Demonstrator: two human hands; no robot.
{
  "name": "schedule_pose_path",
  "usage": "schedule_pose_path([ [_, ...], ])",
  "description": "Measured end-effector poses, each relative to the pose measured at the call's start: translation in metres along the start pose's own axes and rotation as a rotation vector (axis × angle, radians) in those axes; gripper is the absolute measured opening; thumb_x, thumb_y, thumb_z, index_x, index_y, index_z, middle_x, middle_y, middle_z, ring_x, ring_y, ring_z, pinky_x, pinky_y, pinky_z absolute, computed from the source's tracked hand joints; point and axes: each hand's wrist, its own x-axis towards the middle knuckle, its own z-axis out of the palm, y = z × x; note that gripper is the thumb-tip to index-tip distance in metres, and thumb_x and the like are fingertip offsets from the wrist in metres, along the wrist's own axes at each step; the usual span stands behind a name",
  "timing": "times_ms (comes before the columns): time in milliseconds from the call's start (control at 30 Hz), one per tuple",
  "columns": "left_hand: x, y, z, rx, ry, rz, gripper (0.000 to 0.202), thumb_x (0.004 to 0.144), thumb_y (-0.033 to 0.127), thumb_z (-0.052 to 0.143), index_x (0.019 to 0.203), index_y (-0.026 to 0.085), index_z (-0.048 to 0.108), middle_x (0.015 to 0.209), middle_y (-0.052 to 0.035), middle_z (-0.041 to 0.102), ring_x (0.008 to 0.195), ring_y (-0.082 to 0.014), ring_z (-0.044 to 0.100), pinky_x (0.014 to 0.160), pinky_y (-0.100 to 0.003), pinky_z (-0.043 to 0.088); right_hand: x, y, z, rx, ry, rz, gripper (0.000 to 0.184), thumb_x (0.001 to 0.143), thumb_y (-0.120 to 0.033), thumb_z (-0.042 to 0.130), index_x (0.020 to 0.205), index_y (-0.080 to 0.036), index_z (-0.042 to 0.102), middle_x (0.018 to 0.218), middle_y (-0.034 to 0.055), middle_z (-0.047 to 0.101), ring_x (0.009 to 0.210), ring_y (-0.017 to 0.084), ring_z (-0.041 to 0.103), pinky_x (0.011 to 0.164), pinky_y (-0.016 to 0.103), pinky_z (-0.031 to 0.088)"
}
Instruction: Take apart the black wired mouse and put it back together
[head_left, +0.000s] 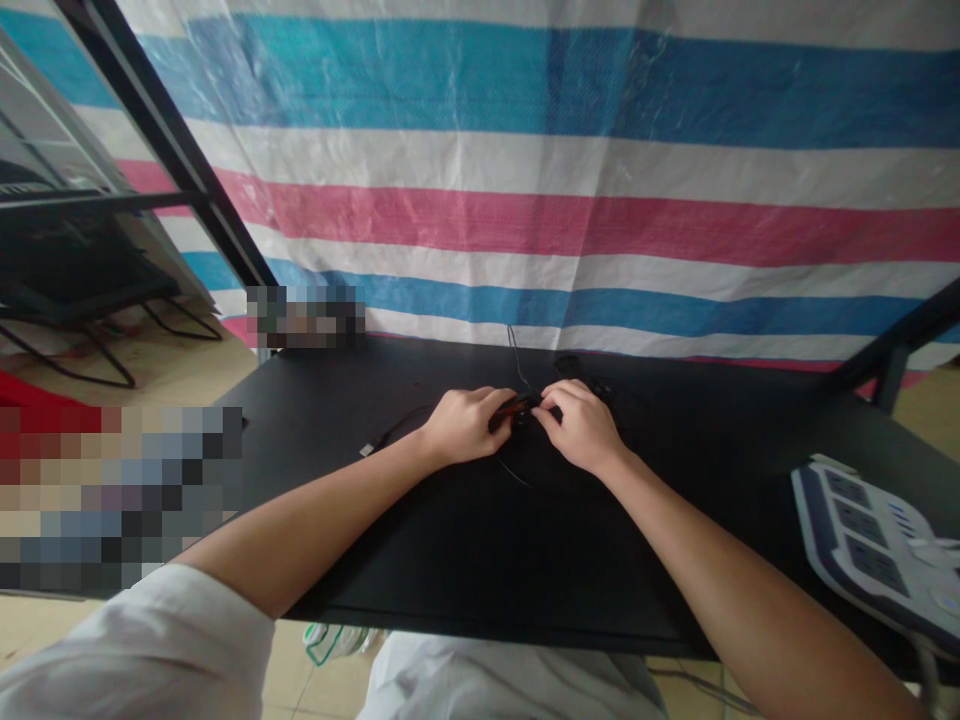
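Left hand [469,425] clamps small dark item [519,408]; right hand [581,425] at its 3 o'clock, grip: can't tell. Likely fine-handling step; next move needs steady left hold.

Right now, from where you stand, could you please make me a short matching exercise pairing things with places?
Things
1. Power strip
2. Striped sheet
3. Cable plug
4. Dark object

Places
A. Behind the table
B. Between the left hand and right hand
C. At the table's right end
D. Left of both hands

Pairs: 1-C, 2-A, 3-D, 4-B
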Motion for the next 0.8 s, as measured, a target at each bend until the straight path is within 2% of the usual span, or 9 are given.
schedule_pose_path([
  [167, 0.0005, 0.0002, -0.0001, 0.04, -0.026, -0.027, 0.035, 0.084, 0.031, 0.052, 0.113, 0.016, 0.065, 0.094, -0.0089, 0.074, 0.073, -0.0198, 0.071, 0.062, -0.027, 0.055, -0.0005, -0.0004, 0.0012, 0.008, 0.028, -0.003, 0.014, 0.083, -0.023, 0.063, 0.071, -0.023, 0.056, 0.085, 0.0065, 0.068, 0.085, 0.023, 0.061, 0.07, 0.034, 0.05],
  [367, 0.0009, 0.0022, -0.0008, 0.045, -0.047, -0.053, 0.034, 0.084, 0.031, 0.052, 0.112, 0.016, 0.065, 0.092, -0.0086, 0.073, 0.072, -0.0199, 0.07, 0.062, -0.027, 0.054, -0.0009, 0.0005, 0.0014, 0.033, 0.033, -0.042, 0.013, 0.083, -0.02, 0.061, 0.071, -0.022, 0.057, 0.083, 0.0059, 0.067, 0.084, 0.022, 0.06, 0.071, 0.033, 0.049],
  [800, 0.0015, 0.0041, 0.0012, 0.033, -0.045, -0.167, 0.035, 0.084, 0.03, 0.054, 0.114, 0.017, 0.064, 0.1, -0.0097, 0.074, 0.08, -0.0214, 0.072, 0.068, -0.029, 0.056, 0.0001, 0.001, -0.0012, 0.046, -0.075, -0.067, 0.013, 0.088, -0.019, 0.058, 0.076, -0.021, 0.064, 0.076, 0.0039, 0.066, 0.079, 0.019, 0.058, 0.07, 0.03, 0.048],
])
